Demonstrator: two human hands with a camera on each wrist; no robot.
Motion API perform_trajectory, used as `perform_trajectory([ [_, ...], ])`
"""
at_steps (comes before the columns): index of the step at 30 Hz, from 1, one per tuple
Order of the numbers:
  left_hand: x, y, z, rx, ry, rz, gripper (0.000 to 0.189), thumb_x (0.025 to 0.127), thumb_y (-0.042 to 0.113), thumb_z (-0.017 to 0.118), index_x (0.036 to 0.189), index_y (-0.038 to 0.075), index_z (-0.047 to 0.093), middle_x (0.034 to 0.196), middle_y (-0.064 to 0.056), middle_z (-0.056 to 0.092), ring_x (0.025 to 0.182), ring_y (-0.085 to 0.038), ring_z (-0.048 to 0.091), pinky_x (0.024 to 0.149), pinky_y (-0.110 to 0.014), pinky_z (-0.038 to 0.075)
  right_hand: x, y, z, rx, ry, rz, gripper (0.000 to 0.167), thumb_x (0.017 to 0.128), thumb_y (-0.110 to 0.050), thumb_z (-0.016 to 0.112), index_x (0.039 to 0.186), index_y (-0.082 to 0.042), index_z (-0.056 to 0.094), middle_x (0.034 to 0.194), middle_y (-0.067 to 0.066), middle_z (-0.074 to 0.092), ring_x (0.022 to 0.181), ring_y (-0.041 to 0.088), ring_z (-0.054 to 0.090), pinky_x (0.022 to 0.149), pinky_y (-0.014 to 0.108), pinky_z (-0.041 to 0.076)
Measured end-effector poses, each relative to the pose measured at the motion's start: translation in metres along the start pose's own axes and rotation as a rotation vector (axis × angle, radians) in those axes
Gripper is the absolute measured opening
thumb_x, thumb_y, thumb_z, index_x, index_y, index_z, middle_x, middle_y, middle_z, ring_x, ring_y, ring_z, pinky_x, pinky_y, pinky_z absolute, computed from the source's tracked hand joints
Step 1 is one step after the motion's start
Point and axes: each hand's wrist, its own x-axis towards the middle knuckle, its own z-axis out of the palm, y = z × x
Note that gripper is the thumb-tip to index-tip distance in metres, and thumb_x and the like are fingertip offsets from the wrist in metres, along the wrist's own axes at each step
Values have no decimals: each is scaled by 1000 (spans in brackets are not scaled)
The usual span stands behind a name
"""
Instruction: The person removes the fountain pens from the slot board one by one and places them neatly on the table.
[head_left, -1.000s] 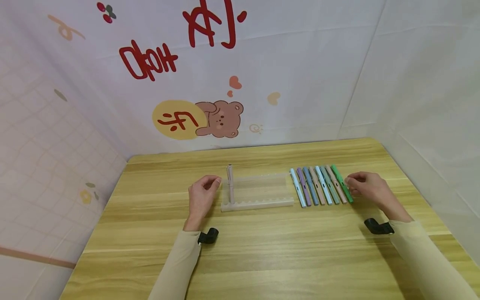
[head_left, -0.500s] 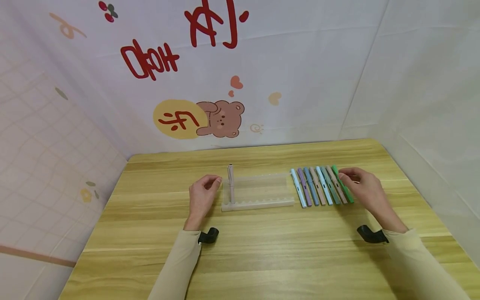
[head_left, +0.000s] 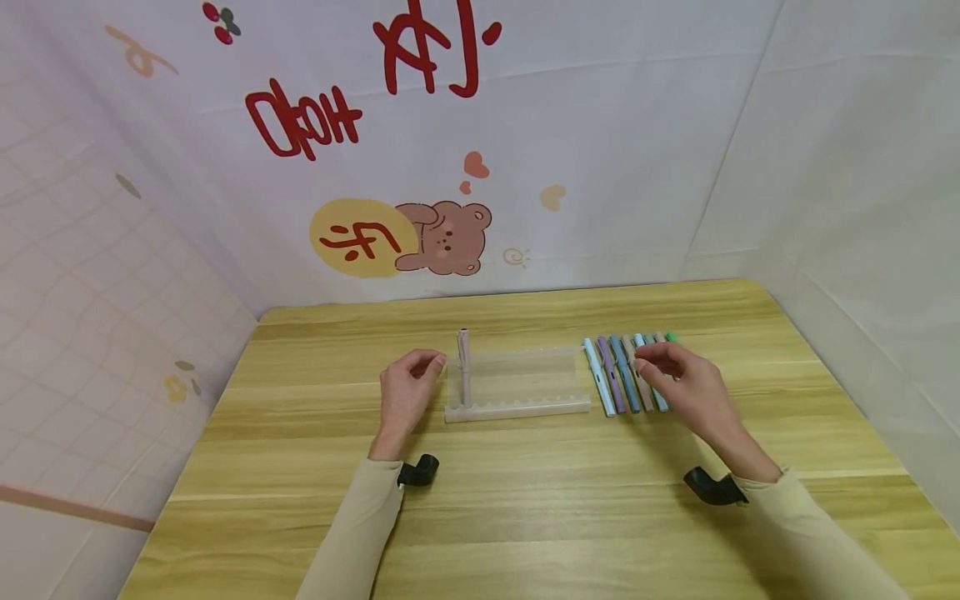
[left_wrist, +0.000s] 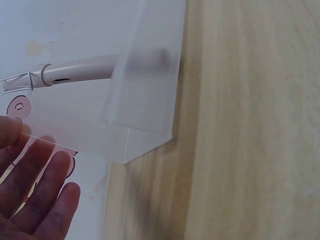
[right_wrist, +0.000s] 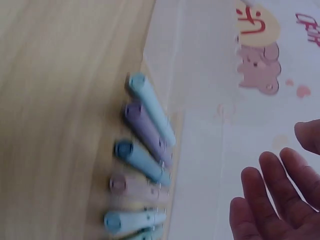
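Observation:
A clear plastic pen rack (head_left: 525,410) with a notched front ledge stands on the table. One pale pinkish pen (head_left: 465,375) leans upright in its left end. My left hand (head_left: 403,396) pinches the rack's left edge between thumb and index finger, the other fingers lying behind the clear sheet (left_wrist: 75,115). To the right of the rack several pens lie side by side, among them a light blue pen (head_left: 598,379), a purple pen (head_left: 611,375) and a green pen (head_left: 672,337). Above their right part hovers my right hand (head_left: 690,390), fingers loosely bent and holding nothing; it hides some pens.
The wood-grain table (head_left: 525,517) reaches back to a white printed cloth (head_left: 600,125) with a bear and red characters. Cloth also hangs at both sides. A black wrist mount (head_left: 716,487) sits on the right sleeve, another on the left.
My right hand has moved left from beside the green pen to over the row, covering more pens. The left hand stays at the rack's edge.

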Motion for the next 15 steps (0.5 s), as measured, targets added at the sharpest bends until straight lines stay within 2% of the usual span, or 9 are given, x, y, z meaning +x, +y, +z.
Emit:
perform_trajectory([
  [3, 0, -1, 1, 10, 1, 2, 15, 98, 21, 73, 103, 9, 80, 95, -5, 78, 85, -21, 71, 77, -36, 55, -1, -3, 10, 15, -2, -26, 33, 105, -33, 63, 124, -7, 70, 115, 7, 73, 109, 32, 68, 80, 15, 47],
  [6, 0, -1, 1, 18, 4, 2, 16, 98, 21, 73, 103, 8, 80, 95, -6, 78, 85, -22, 71, 78, -38, 55, -1, -5, 19, 29, -3, -66, 30, 104, -30, 65, 122, -7, 71, 112, 4, 74, 106, 23, 69, 80, 17, 49],
  [9, 0, -1, 1, 24, 9, -2, 16, 98, 21, 74, 103, 8, 80, 96, -7, 78, 86, -22, 72, 79, -40, 55, -2, -10, 28, 47, -9, -102, 25, 104, -26, 66, 120, -8, 72, 109, 2, 75, 103, 20, 69, 79, 22, 52],
  [15, 1, 0, 1, 26, 6, -12, 16, 98, 22, 74, 103, 8, 80, 96, -7, 78, 87, -23, 72, 80, -40, 55, -2, -21, 47, 76, -58, -120, 23, 103, -27, 67, 119, -12, 72, 111, -1, 75, 105, 24, 71, 82, 33, 54],
])
